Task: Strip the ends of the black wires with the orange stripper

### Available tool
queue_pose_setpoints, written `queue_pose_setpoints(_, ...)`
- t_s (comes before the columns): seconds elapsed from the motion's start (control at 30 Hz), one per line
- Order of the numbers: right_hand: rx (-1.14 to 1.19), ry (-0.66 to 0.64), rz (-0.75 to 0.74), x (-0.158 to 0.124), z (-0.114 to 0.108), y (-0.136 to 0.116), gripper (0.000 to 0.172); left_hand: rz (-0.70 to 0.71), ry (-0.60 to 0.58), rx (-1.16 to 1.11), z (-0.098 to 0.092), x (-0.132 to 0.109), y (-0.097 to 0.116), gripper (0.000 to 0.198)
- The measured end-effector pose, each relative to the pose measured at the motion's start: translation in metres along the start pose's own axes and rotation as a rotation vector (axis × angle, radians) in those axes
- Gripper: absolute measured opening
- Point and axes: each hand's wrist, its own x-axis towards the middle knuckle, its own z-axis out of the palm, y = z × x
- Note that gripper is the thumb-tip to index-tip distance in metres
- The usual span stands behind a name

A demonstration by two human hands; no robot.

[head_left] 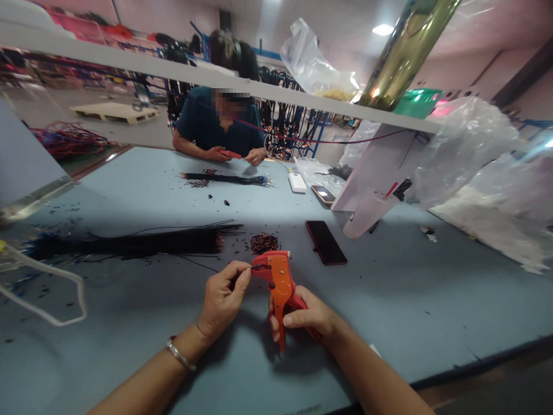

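My right hand (302, 316) is wrapped round the handles of an orange and red wire stripper (281, 286), its head tilted up and facing left. My left hand (225, 293) pinches a thin black wire (209, 267) whose end sits in the stripper's jaws. Behind my left hand lies a long bundle of black wires (164, 242) with dark reddish ends on the right. A small heap of cut insulation bits (264, 243) lies just beyond the stripper's head.
A black phone (326, 242) lies right of the heap. Across the table (415, 323) a co-worker (218, 124) holds a red tool near another wire bundle (224, 178). A shelf (298, 104) crosses above, with plastic bags (466, 150) on the right. A white cable loop (80, 294) lies left.
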Motion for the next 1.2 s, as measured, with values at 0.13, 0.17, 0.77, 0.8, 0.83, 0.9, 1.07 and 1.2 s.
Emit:
queue_pose_setpoints(0.13, -0.015, 0.009, 0.007, -0.001, 0.001, -0.001, 0.037, 0.013, -0.007, 0.0, -0.001, -0.001, -0.002, 0.022)
queue_pose_setpoints(0.17, -0.016, 0.01, 0.004, -0.001, 0.002, -0.001, 0.037, 0.014, -0.006, -0.002, -0.001, -0.001, -0.003, 0.022)
queue_pose_setpoints(0.77, -0.085, 0.059, -0.016, 0.001, 0.0, 0.008, 0.033, -0.004, 0.018, -0.042, 0.001, 0.001, 0.0, 0.023)
queue_pose_setpoints(0.8, -0.091, 0.06, -0.018, 0.001, -0.001, 0.009, 0.032, -0.007, 0.017, -0.044, 0.001, 0.001, 0.0, 0.023)
queue_pose_setpoints(0.83, -0.095, 0.061, -0.019, 0.001, -0.001, 0.009, 0.032, -0.011, 0.016, -0.046, 0.001, 0.001, -0.001, 0.023)
queue_pose_setpoints(0.9, -0.093, 0.067, -0.015, 0.001, 0.0, 0.01, 0.031, -0.024, 0.019, -0.054, 0.001, 0.001, -0.001, 0.023)
queue_pose_setpoints(1.07, -0.058, 0.121, -0.019, 0.002, 0.004, 0.01, 0.036, -0.097, 0.018, -0.104, 0.004, 0.002, 0.0, 0.024)
queue_pose_setpoints(1.2, -0.05, 0.16, -0.02, 0.004, 0.006, 0.01, 0.038, -0.164, 0.031, -0.184, 0.008, 0.003, -0.001, 0.025)
